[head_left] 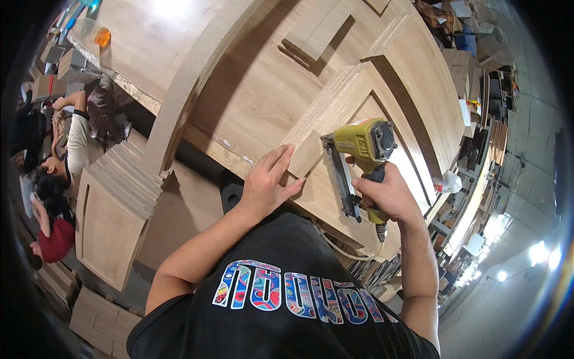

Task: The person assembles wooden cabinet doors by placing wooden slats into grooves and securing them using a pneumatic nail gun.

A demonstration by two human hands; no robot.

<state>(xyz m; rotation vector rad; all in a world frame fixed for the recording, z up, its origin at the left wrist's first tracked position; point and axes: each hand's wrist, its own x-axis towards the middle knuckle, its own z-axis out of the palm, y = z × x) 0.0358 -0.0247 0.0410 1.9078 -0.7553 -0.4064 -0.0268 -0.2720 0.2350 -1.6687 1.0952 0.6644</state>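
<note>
My right hand point(391, 194) is wrapped round the handle of a yellow-green air nail gun point(359, 140). The gun's nose points at the near rail of a light wooden frame point(308, 152), and its dark magazine slants down over the wood. I cannot tell whether the nose touches the frame. At the frame's near left corner, my left hand point(266, 185) grips the end, with fingers along its outer side and thumb at the near edge. A pale air hose point(353, 256) runs from the gun's handle toward the bench edge.
The frame lies on a wooden worktop point(230, 119). Beyond it is a short wooden block point(317, 33); a thick curved panel point(418, 84) stands at right. A long board point(185, 90) rises at left, near stacked panels point(113, 209). Other people point(63, 173) are at far left.
</note>
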